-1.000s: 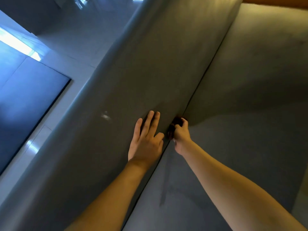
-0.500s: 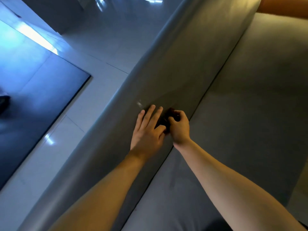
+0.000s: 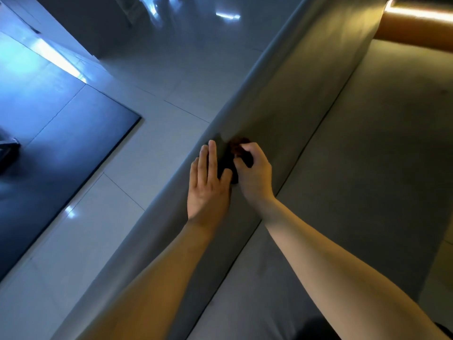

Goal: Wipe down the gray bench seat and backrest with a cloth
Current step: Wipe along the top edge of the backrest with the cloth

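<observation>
The gray bench runs diagonally through the head view, its backrest (image 3: pixel 289 104) on the left and its seat (image 3: pixel 367 168) on the right. My right hand (image 3: pixel 255 173) grips a small dark cloth (image 3: pixel 235 153) bunched against the backrest, close to its top edge. My left hand (image 3: pixel 208 190) lies flat on the backrest beside it, fingers straight, thumb touching the cloth. Most of the cloth is hidden under my right fingers.
Behind the backrest lies glossy pale tiled floor (image 3: pixel 137 173) with a dark blue mat (image 3: pixel 56 153) at left. An orange rounded cushion (image 3: pixel 416 25) ends the bench at top right. The crease (image 3: pixel 316 133) between seat and backrest runs diagonally.
My right hand has carried the cloth up from the crease onto the backrest toward its top edge. My left hand has moved up alongside. The camera has shifted, showing more floor.
</observation>
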`<control>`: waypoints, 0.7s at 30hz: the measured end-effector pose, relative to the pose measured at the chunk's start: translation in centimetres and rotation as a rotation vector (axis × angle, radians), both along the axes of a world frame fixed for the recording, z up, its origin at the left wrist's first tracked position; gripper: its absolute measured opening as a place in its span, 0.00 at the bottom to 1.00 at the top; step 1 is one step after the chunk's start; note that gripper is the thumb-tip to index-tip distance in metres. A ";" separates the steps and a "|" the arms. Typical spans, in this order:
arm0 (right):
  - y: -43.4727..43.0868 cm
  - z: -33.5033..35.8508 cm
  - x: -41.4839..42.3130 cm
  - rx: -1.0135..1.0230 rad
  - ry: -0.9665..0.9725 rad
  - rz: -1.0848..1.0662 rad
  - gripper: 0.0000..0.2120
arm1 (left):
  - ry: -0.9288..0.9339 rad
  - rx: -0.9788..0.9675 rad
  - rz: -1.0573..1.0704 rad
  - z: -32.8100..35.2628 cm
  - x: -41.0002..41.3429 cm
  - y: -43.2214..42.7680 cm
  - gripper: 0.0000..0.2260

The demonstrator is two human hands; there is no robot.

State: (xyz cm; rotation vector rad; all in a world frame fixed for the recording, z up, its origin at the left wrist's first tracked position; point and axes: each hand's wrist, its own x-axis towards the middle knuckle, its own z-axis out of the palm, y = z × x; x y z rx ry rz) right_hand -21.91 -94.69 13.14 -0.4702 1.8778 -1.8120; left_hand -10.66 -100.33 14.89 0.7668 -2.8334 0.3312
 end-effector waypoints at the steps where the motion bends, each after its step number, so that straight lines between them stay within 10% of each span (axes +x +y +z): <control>1: 0.2 -0.6 0.1 0.021 -0.021 0.001 0.08 | -0.002 -0.005 -0.001 -0.1 -0.1 0.0 0.08; 9: 0.4 1.1 -0.3 0.092 -0.149 -0.095 0.11 | 0.003 -0.014 -0.033 -0.1 0.1 0.0 0.05; 14: -1.1 2.4 0.0 0.006 0.170 -0.014 0.13 | 0.083 -0.052 -0.033 0.0 0.1 0.3 0.32; 21: 2.0 -3.3 2.6 0.186 0.007 0.049 0.12 | 0.035 0.017 -0.090 -0.5 0.2 -0.1 0.08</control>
